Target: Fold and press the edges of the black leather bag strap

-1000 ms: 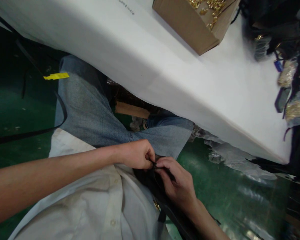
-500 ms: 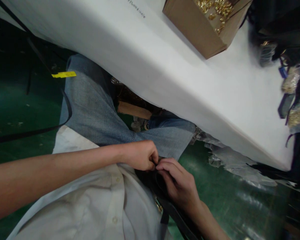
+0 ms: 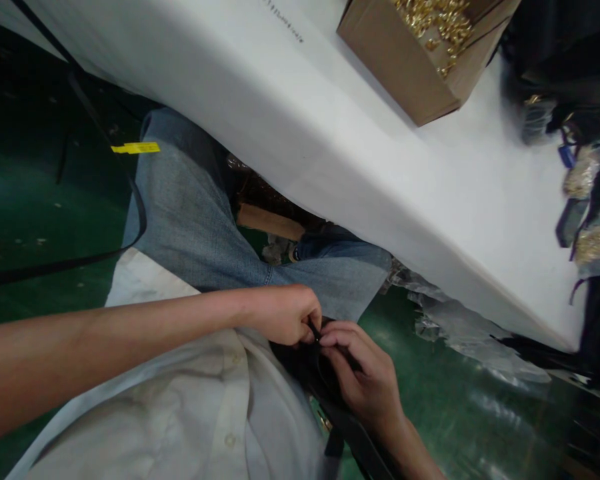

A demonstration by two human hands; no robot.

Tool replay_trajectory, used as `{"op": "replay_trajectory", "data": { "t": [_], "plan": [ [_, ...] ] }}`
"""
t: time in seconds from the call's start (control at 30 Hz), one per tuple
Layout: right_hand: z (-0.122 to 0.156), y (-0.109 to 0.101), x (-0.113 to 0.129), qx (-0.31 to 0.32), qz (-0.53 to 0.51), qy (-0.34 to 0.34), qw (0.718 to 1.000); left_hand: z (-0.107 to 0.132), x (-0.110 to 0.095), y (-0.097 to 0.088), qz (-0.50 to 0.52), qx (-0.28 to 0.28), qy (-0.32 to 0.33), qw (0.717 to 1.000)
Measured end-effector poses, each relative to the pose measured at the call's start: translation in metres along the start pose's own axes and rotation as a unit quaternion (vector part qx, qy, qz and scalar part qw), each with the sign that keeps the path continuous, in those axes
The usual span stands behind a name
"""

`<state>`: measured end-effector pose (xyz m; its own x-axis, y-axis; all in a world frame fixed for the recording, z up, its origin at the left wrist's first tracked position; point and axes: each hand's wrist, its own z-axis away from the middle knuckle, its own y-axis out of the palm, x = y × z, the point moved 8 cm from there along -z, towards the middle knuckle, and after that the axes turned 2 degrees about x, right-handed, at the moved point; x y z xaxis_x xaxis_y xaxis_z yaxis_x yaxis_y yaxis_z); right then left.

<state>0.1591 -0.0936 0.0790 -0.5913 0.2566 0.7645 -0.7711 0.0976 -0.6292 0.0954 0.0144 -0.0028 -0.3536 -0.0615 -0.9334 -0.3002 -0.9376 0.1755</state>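
In my lap lies a black item [image 3: 300, 363], with strap-like bands and a small gold metal fitting [image 3: 325, 421]; it looks like a bag, but much of it is hidden. My left hand [image 3: 290, 317] pinches its upper edge, fingers curled down. Close beside it, almost fingertip to fingertip, my right hand [image 3: 363, 370] grips the same edge, thumb and fingers pressed together. A tiny dark piece shows between the fingertips, too small to name. A black strap band [image 3: 355, 437] runs below my right hand toward the bottom of the view.
A white-covered table [image 3: 380, 180] stands before me. On it is a cardboard box [image 3: 400, 73] of gold metal parts. Dark goods and bagged gold pieces [image 3: 594, 245] lie at its right end. A black cord [image 3: 140, 207] with a yellow tag [image 3: 136, 147] hangs at left. Clear plastic [image 3: 460, 333] lies below.
My two hands have shifted very slightly right and down, still pinching the black item's edge. The table and box also sit slightly further right, as the view moved a little.
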Motion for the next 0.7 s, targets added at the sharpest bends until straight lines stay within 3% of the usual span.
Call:
{"op": "replay_trajectory", "data": {
  "t": [0.37,0.7],
  "plan": [
    [0.004,-0.001,0.004,-0.039,0.026,0.027,0.999,0.003,-0.008,0.004,-0.088,-0.032,0.000,0.996],
    [0.013,0.006,0.012,-0.031,0.056,0.011,0.998,0.016,-0.019,0.012,-0.134,-0.035,-0.013,0.990]
  ]
}}
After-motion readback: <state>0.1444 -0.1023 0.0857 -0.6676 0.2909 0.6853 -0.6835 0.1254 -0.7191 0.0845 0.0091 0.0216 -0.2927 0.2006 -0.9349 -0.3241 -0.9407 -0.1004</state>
